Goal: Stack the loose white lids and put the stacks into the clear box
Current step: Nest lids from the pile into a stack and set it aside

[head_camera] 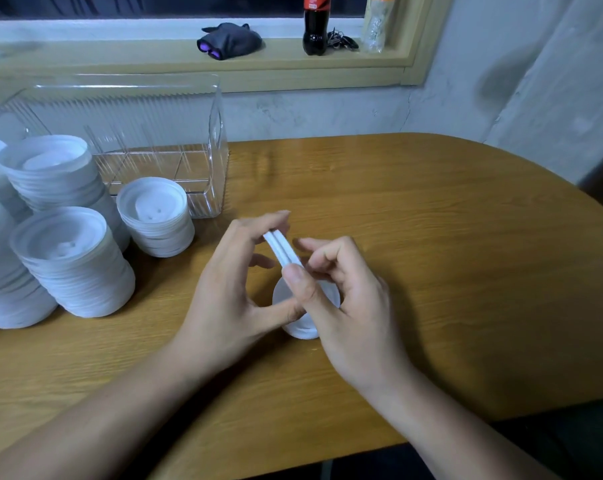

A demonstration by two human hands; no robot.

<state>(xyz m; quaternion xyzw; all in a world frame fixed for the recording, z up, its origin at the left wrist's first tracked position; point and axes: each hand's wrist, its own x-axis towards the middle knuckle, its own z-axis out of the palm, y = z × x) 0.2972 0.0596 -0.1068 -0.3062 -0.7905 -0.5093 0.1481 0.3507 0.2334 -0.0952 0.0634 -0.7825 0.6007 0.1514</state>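
Note:
Above the middle of the wooden table (431, 220), my left hand (237, 289) and my right hand (348, 299) together pinch two white lids (282, 249) held on edge and pressed side by side. Below the hands a white lid (302, 332) lies flat on the table, partly hidden by my fingers. Several stacks of white lids stand at the left: a short stack (158, 216), a taller front stack (73, 261) and a back stack (54, 174). Behind them stands the clear box (203, 140), which looks empty.
A windowsill runs along the back with a dark cloth bundle (229, 39), a cola bottle (315, 26), a black tangle of cord (341, 39) and a clear plastic sleeve (376, 22). A grey wall closes the right side. The table's rounded edge curves at right and front.

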